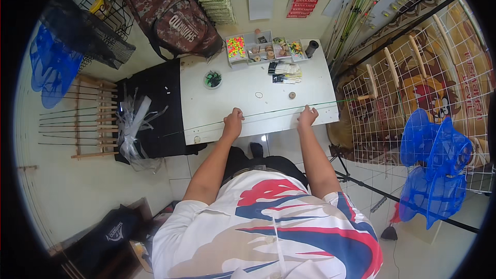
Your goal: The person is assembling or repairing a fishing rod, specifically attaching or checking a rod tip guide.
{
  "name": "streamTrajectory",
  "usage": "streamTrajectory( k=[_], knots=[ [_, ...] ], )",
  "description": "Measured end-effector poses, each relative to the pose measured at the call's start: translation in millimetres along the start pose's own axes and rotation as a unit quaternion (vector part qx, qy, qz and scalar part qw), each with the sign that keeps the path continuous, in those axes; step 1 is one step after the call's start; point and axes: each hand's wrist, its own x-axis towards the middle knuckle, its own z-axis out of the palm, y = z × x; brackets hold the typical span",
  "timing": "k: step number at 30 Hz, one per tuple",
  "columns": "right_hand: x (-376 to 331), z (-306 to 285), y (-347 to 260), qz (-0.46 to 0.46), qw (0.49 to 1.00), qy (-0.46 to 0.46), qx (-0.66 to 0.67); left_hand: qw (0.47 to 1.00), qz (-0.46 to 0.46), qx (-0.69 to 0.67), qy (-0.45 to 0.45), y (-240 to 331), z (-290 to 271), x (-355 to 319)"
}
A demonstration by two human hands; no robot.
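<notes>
A thin green fishing rod stretches sideways across the near part of the white table. My left hand pinches it left of the middle, and its dark, fine end runs on past the table's left edge. Farther right, my right hand has its fingers closed on the same rod. Its right end passes the table's edge toward the wire rack, where I cannot tell exactly where it stops. Beyond the hands lie a small round cork piece and a thin ring.
A compartment tray of colourful small parts stands at the table's back, with a bowl, packets and a dark cylinder near it. Right stands a white wire rack with blue nets. Plastic wrapping lies left.
</notes>
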Motion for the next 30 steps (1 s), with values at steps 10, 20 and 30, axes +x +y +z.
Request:
streamTrajectory(
  k=[10, 20, 30],
  knots=[
    [-81, 42, 14, -0.568, 0.584, -0.296, -0.498, 1.000, 0.009, -0.019, 0.010, 3, -5, -6],
    [-74, 52, 23, -0.581, 0.505, -0.333, -0.545, 0.997, 0.028, 0.064, 0.027, -7, -27, -11],
    [-62, 49, 24, -0.590, 0.504, -0.299, -0.555, 0.988, -0.036, 0.144, 0.037, -39, -53, -31]
  ],
)
